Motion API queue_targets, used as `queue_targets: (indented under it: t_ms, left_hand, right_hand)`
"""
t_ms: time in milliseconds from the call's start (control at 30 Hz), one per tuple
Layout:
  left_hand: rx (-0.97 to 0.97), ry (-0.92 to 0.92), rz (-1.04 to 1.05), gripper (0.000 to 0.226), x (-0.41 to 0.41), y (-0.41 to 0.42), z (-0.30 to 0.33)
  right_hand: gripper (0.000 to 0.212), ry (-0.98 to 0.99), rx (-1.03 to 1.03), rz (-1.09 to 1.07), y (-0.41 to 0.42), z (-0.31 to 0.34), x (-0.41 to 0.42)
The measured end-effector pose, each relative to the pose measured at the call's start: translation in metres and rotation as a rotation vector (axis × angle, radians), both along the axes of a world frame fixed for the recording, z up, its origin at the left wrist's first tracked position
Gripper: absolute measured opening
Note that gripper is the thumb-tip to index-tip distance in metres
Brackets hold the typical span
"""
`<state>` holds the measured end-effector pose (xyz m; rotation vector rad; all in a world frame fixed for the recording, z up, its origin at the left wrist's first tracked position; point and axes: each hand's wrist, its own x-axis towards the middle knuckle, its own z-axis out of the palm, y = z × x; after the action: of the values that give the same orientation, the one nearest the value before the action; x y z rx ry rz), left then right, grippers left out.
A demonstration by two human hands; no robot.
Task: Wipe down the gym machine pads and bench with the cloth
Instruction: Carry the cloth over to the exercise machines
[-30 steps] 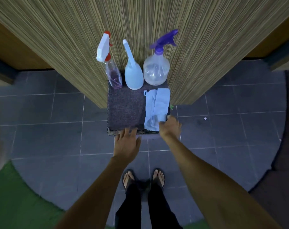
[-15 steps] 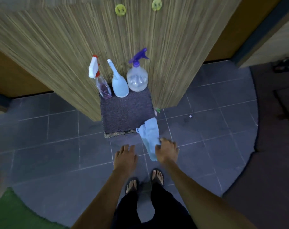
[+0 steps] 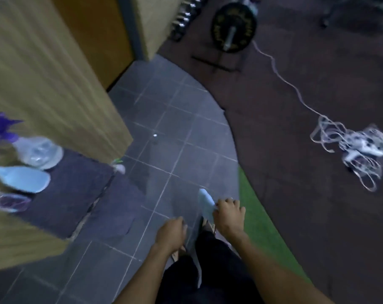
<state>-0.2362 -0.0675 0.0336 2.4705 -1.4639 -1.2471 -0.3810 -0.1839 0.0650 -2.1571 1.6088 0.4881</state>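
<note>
A light blue cloth (image 3: 204,202) hangs from my right hand (image 3: 228,216), which is closed on it above the grey tile floor. My left hand (image 3: 170,234) is just to the left of it, holding nothing, with its fingers loosely curled. Three spray bottles stand at the far left on a dark mat (image 3: 70,191): a clear one with a purple trigger (image 3: 36,150), a pale blue one (image 3: 21,177) and a small clear one (image 3: 6,201). No machine pad or bench shows clearly in the blurred view.
A wood-grain cabinet (image 3: 43,80) fills the left. A weight plate on a bar (image 3: 233,26) and dumbbells (image 3: 184,18) sit at the top on dark rubber flooring. A tangled white cord (image 3: 348,145) lies at the right. A green turf strip (image 3: 258,222) runs beside my legs.
The view has swung to the right, away from the cabinet. My right hand has carried the cloth off the mat area and closer to my body; the left hand has drawn back too.
</note>
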Motion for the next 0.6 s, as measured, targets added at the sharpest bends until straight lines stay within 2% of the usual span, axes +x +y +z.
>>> queue_targets:
  t_ms: [267, 467, 600]
  left_hand:
    - [0.009, 0.005, -0.599, 0.032, -0.150, -0.077, 0.017]
    - [-0.022, -0.020, -0.937, 0.031, -0.316, -0.090, 0.024]
    - [-0.024, -0.023, -1.114, 0.032, -0.438, -0.085, 0.026]
  right_hand:
    - [0.029, 0.012, -0.026, -0.544, 0.045, 0.009, -0.189]
    - [0.027, -0.030, -0.034, -0.924, 0.096, 0.013, -0.331]
    - [0.029, -0.058, -0.026, -1.093, 0.127, 0.013, -0.429]
